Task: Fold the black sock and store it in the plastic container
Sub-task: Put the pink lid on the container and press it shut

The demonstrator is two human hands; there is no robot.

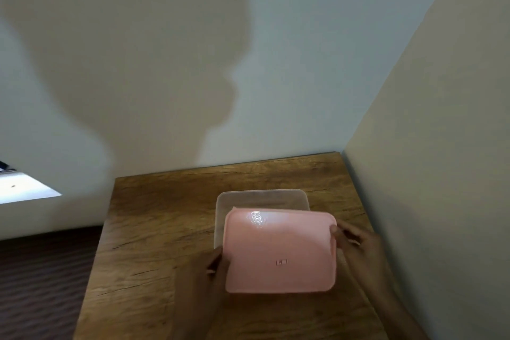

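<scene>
Head view, near to far. Two hands enter from the lower edge, their forearms cut off by the frame. The left hand [212, 265] grips the left edge of one pink lid [280, 252], its fingers closed on the rim with the fingertips tucked beneath and hidden. The right hand [356, 243] grips the lid's right edge near the far corner, thumb on top and the other fingers curled under the rim. Both hands are blurred, so single fingers are hard to separate.

The lid is rectangular with rounded corners, bears a small raised mark near its middle and a bright glare patch near its far edge, and is held over one clear plastic container [242, 197]. It sits offset toward the viewer and to the right. Only the container's far rim and left wall show; the rest lies under the lid, and whether the lid touches the container cannot be told.

The black sock cannot be seen anywhere; the container's inside is almost wholly covered by the lid, so its contents cannot be made out.

Container and lid are above one wooden table [154, 229], which fills the lower middle and is cut off at the bottom. Dark floor [41, 284] lies to the left. Beyond, two walls meet in a corner; the far wall [303, 63] carries one large shadow [154, 63] of the person.
</scene>
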